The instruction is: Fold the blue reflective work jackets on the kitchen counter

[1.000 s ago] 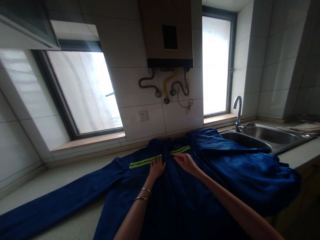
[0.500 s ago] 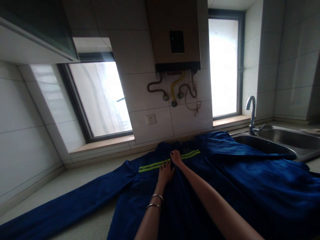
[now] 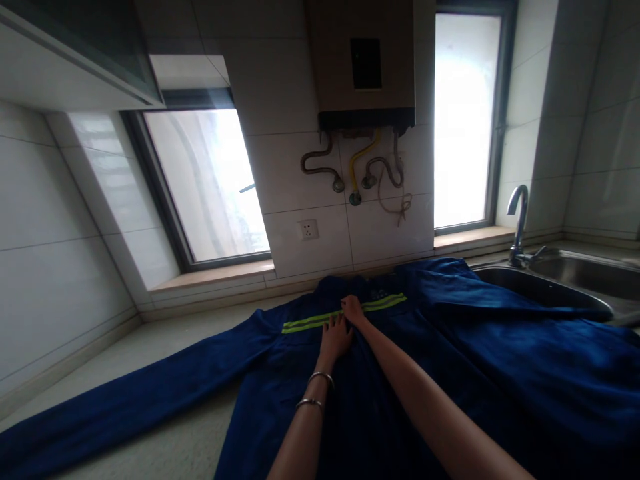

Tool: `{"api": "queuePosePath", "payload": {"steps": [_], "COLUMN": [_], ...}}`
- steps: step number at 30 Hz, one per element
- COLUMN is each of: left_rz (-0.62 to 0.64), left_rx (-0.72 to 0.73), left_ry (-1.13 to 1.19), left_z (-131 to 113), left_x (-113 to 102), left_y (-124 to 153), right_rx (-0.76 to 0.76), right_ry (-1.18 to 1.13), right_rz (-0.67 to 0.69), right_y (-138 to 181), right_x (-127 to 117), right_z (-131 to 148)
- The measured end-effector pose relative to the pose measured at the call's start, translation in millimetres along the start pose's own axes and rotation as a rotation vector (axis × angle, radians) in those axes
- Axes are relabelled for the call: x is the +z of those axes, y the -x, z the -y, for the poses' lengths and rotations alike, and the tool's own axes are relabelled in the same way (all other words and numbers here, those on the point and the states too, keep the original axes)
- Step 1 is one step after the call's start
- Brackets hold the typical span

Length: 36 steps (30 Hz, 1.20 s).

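Observation:
A dark blue work jacket (image 3: 280, 393) with a yellow-green striped band (image 3: 385, 303) across its chest lies spread front side up on the counter. My left hand (image 3: 336, 338) rests on the chest just below the band, its fingers spread on the cloth. Two bracelets circle that wrist. Right beside it, slightly higher, my right hand (image 3: 353, 310) is closed in a pinch on the jacket's front at the middle of the band. What exactly lies under those fingertips is hidden. One sleeve stretches out to the left; the other side is bunched toward the sink.
Pale countertop (image 3: 200, 333) shows on the left. A double steel sink (image 3: 590, 293) with a faucet (image 3: 520, 227) stands at the right, jacket cloth lying against its edge. A water heater (image 3: 360, 60) with pipes and a socket (image 3: 309, 229) are on the tiled wall between two windows.
The view has tilted down and turned left slightly. Both hands keep nearly the same place on the jacket, with the right still pinched.

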State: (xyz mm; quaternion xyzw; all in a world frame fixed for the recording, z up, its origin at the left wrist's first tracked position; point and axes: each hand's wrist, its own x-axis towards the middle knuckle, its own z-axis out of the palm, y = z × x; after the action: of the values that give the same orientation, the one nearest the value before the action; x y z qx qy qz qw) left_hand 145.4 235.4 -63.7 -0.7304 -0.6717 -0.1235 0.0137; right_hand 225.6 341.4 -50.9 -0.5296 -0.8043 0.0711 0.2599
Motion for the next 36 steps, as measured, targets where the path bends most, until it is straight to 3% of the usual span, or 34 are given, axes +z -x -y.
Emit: {"api": "queuePosePath", "payload": {"steps": [23, 36], "left_rz": [-0.050, -0.099], "left_rx": [-0.042, -0.036], "left_ry": [0.095, 0.128], "left_z": [-5.7, -7.1], "left_x": [-12.4, -15.5], "left_y": [1.2, 3.9], "right_rx": [-0.116, -0.237], "right_ry": [0.197, 0.322], "right_rz": [0.087, 0.218], "right_y": [-8.7, -9.3], "right_x": [5.2, -19.7], "right_z": [5.3, 17.3]}}
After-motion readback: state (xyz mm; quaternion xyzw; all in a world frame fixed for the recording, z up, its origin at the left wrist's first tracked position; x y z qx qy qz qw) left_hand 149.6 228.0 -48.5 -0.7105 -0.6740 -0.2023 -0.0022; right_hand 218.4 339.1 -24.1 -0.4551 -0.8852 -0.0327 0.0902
